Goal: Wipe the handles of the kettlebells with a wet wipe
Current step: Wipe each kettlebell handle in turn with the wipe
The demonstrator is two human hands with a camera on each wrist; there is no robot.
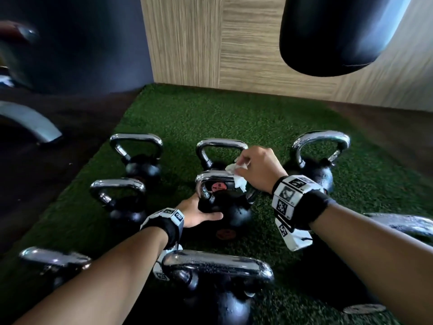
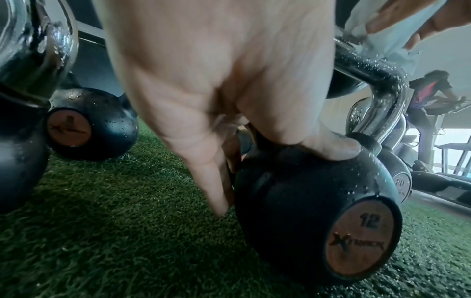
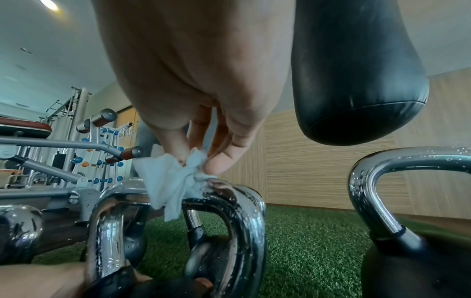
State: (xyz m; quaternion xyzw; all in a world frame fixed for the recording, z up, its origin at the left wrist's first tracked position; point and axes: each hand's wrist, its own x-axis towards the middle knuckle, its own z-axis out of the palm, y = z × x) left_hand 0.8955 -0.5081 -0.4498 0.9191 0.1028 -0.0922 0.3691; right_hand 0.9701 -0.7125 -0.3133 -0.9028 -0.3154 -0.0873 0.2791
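Observation:
Several black kettlebells with chrome handles stand on green turf. The middle one [image 1: 230,212], marked 12 [image 2: 305,211], has water drops on its handle [image 1: 214,179] [image 3: 229,199]. My left hand [image 1: 199,213] [image 2: 229,90] grips its black body, thumb on the top and fingers down its left side. My right hand [image 1: 255,166] [image 3: 193,100] pinches a crumpled white wet wipe [image 1: 237,177] [image 3: 170,181] [image 2: 382,40], which touches the right end of that handle's top bar.
More kettlebells surround it: one behind [image 1: 221,148], two at left [image 1: 137,153] [image 1: 119,198], one at right [image 1: 321,156], one close in front [image 1: 218,273]. A black punching bag [image 1: 339,34] hangs above right. A wood-panelled wall [image 1: 210,43] stands behind; gym machines [image 3: 63,151] stand at left.

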